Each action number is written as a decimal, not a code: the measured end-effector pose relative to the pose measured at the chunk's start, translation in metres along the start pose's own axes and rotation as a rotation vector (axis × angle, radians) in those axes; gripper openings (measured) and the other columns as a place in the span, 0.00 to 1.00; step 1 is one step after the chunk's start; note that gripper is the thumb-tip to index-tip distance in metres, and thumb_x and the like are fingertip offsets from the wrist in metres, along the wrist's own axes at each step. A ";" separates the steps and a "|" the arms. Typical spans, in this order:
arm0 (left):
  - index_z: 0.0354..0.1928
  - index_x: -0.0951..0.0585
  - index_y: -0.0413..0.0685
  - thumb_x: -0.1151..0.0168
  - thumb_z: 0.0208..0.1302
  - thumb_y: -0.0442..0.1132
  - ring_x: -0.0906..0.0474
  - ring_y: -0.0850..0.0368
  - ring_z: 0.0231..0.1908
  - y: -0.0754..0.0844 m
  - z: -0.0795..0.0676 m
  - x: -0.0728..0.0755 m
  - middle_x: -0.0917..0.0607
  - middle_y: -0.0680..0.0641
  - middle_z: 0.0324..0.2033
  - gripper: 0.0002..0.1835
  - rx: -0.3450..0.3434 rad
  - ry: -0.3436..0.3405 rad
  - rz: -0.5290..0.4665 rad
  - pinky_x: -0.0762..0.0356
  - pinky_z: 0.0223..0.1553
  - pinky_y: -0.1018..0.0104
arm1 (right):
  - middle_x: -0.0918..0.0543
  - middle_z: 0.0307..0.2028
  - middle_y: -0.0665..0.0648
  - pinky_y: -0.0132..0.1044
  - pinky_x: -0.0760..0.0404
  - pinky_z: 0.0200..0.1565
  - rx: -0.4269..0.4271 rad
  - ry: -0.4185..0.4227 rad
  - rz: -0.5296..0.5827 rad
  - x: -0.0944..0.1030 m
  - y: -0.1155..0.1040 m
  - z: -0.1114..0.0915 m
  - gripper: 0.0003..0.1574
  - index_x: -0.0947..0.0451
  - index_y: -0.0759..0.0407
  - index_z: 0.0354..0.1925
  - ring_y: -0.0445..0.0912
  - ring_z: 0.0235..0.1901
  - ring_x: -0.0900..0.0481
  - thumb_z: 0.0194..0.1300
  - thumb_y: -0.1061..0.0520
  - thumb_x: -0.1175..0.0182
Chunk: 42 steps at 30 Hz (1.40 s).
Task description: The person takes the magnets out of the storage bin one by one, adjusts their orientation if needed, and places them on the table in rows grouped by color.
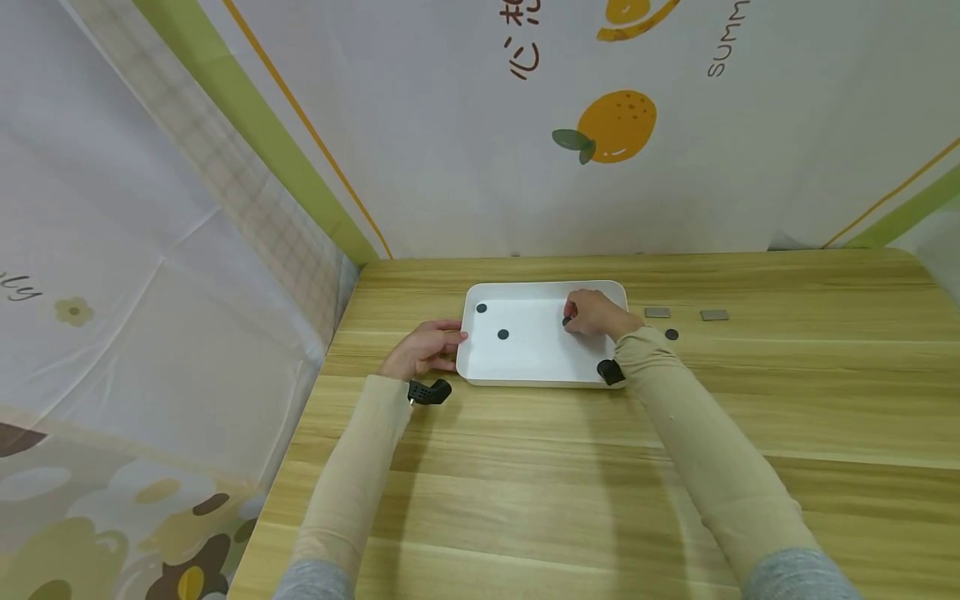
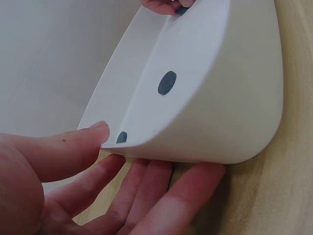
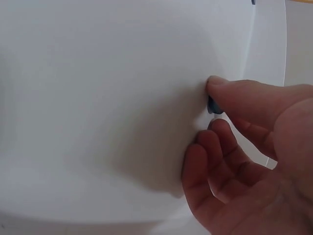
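A shallow white tray point(image 1: 536, 362) lies on the wooden table. My left hand point(image 1: 429, 346) holds its left end, thumb at the rim and fingers against the outer wall, as the left wrist view shows. Inside the tray, my right hand point(image 1: 596, 314) pinches a small dark round disc point(image 3: 213, 105) between thumb and fingers, close to the tray floor. The hand partly covers that disc. Two more dark discs lie flat in the tray's left half: one near the back left corner point(image 1: 482, 308), the other nearer the middle point(image 1: 503, 334).
Right of the tray, two grey rectangular pieces lie on the table, one nearer point(image 1: 657, 312) and one farther right point(image 1: 714, 315). Another dark disc point(image 1: 671, 334) lies in front of them. A printed curtain point(image 1: 450, 167) hangs behind the wooden table point(image 1: 510, 483).
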State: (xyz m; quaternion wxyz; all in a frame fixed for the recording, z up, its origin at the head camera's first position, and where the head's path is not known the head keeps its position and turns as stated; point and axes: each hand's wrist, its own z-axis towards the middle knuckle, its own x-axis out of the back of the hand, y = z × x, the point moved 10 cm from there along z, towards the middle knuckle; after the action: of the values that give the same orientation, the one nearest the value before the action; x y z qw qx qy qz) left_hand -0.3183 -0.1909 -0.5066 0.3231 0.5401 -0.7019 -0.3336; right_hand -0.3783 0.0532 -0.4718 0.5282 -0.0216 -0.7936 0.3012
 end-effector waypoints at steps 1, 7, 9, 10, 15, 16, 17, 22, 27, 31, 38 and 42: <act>0.70 0.36 0.43 0.46 0.70 0.35 0.18 0.57 0.38 0.000 0.000 0.000 0.21 0.39 0.55 0.27 -0.002 -0.002 -0.002 0.15 0.33 0.64 | 0.26 0.37 0.61 0.42 0.29 0.47 -0.001 -0.001 0.003 0.000 0.000 0.000 0.12 0.26 0.67 0.42 0.52 0.40 0.29 0.62 0.62 0.38; 0.70 0.36 0.44 0.46 0.70 0.35 0.18 0.57 0.38 0.001 0.000 -0.001 0.22 0.39 0.56 0.27 -0.006 -0.005 -0.010 0.15 0.33 0.64 | 0.25 0.37 0.60 0.41 0.29 0.46 -0.011 -0.008 0.012 0.000 0.000 -0.001 0.12 0.28 0.66 0.42 0.52 0.40 0.29 0.62 0.62 0.38; 0.70 0.36 0.44 0.45 0.70 0.36 0.18 0.57 0.38 0.001 0.000 -0.001 0.21 0.40 0.54 0.27 -0.004 -0.002 -0.003 0.15 0.33 0.64 | 0.25 0.37 0.60 0.41 0.30 0.45 -0.014 -0.011 0.012 0.000 0.000 -0.002 0.11 0.28 0.65 0.41 0.52 0.40 0.29 0.62 0.61 0.38; 0.70 0.36 0.44 0.45 0.70 0.36 0.18 0.57 0.37 0.001 0.000 -0.001 0.20 0.40 0.53 0.27 -0.002 -0.001 0.000 0.16 0.33 0.64 | 0.26 0.36 0.60 0.41 0.30 0.44 -0.014 -0.013 0.013 0.000 0.000 -0.002 0.11 0.28 0.65 0.41 0.52 0.39 0.29 0.62 0.61 0.38; 0.70 0.36 0.44 0.45 0.70 0.36 0.18 0.58 0.35 0.001 -0.002 -0.001 0.19 0.42 0.47 0.27 0.004 0.001 0.015 0.16 0.30 0.65 | 0.25 0.36 0.59 0.40 0.31 0.43 -0.018 -0.018 0.012 0.000 0.000 -0.004 0.10 0.28 0.63 0.39 0.51 0.39 0.29 0.63 0.59 0.39; 0.70 0.36 0.44 0.46 0.71 0.36 0.18 0.57 0.35 0.001 -0.002 -0.001 0.19 0.42 0.47 0.27 0.003 -0.001 0.015 0.16 0.30 0.65 | 0.25 0.36 0.59 0.40 0.31 0.43 -0.017 -0.017 0.013 0.000 0.001 -0.004 0.09 0.28 0.63 0.39 0.51 0.39 0.29 0.63 0.59 0.39; 0.70 0.36 0.43 0.46 0.71 0.36 0.18 0.57 0.36 0.002 -0.002 -0.001 0.19 0.42 0.47 0.27 0.003 -0.003 0.016 0.16 0.30 0.65 | 0.25 0.36 0.59 0.40 0.31 0.43 -0.013 -0.014 0.013 0.001 0.000 -0.004 0.09 0.27 0.63 0.39 0.51 0.39 0.29 0.63 0.59 0.40; 0.70 0.36 0.43 0.46 0.70 0.36 0.18 0.56 0.38 0.003 -0.003 -0.002 0.20 0.40 0.51 0.27 0.001 -0.002 0.013 0.17 0.29 0.66 | 0.25 0.34 0.58 0.38 0.31 0.39 -0.003 0.021 0.033 0.006 0.000 -0.007 0.08 0.27 0.63 0.37 0.50 0.36 0.29 0.62 0.59 0.40; 0.70 0.36 0.42 0.46 0.71 0.36 0.18 0.56 0.39 0.003 -0.003 -0.002 0.21 0.38 0.53 0.27 -0.015 -0.003 0.021 0.17 0.29 0.67 | 0.20 0.31 0.58 0.33 0.29 0.31 0.000 0.053 0.119 0.011 0.002 -0.010 0.07 0.26 0.62 0.38 0.46 0.28 0.25 0.62 0.61 0.39; 0.69 0.36 0.41 0.47 0.71 0.35 0.18 0.56 0.39 0.003 -0.003 -0.002 0.20 0.39 0.52 0.27 -0.021 -0.002 0.019 0.17 0.29 0.67 | 0.17 0.31 0.59 0.31 0.26 0.30 0.007 0.055 0.196 0.014 0.003 -0.013 0.10 0.26 0.63 0.43 0.47 0.27 0.21 0.63 0.62 0.39; 0.70 0.36 0.41 0.46 0.70 0.35 0.18 0.56 0.38 0.003 -0.002 -0.002 0.20 0.38 0.53 0.27 -0.014 0.003 0.022 0.17 0.28 0.66 | 0.17 0.33 0.60 0.31 0.26 0.33 0.024 0.041 0.237 0.013 0.007 -0.019 0.15 0.23 0.65 0.50 0.46 0.29 0.21 0.66 0.61 0.42; 0.70 0.36 0.42 0.46 0.70 0.36 0.18 0.56 0.38 0.003 -0.003 -0.001 0.20 0.37 0.53 0.27 -0.009 0.007 0.025 0.17 0.29 0.66 | 0.19 0.32 0.60 0.31 0.28 0.30 0.024 0.033 0.277 0.013 0.011 -0.022 0.13 0.21 0.64 0.48 0.43 0.28 0.25 0.66 0.60 0.42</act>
State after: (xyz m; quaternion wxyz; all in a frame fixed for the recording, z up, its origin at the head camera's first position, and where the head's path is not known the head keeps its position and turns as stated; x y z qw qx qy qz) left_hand -0.3170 -0.1895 -0.5027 0.3324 0.5310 -0.7059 -0.3306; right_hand -0.3680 0.0765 -0.4605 0.4949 -0.1296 -0.7705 0.3803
